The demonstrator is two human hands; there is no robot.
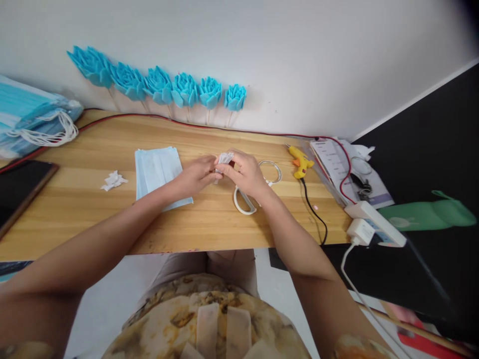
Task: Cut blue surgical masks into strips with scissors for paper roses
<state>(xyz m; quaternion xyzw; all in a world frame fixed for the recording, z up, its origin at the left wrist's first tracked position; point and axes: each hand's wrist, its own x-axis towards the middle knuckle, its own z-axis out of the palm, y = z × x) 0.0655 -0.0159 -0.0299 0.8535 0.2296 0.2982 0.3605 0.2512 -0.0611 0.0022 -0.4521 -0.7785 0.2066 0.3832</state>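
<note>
Both hands are meeting over the middle of the wooden counter (224,219); the left hand (196,175) and the right hand (245,173) are each pinching a small folded piece of whitish mask fabric (224,159) between fingertips, holding it just above the counter; its exact shape is hard to make out, since the fingers are covering most of it. White-handled scissors (243,202) are lying under the right wrist, with the blades hidden; a loop of white elastic (275,169) is sitting just beyond the right hand. A stack of light blue face masks (159,172) is lying beside the left hand, partly covered by the forearm; a crumpled white scrap (113,180) is resting further left. A yellow glue gun (301,162) is lying to the right; six blue fabric roses (160,85) are leaning against the wall.
</note>
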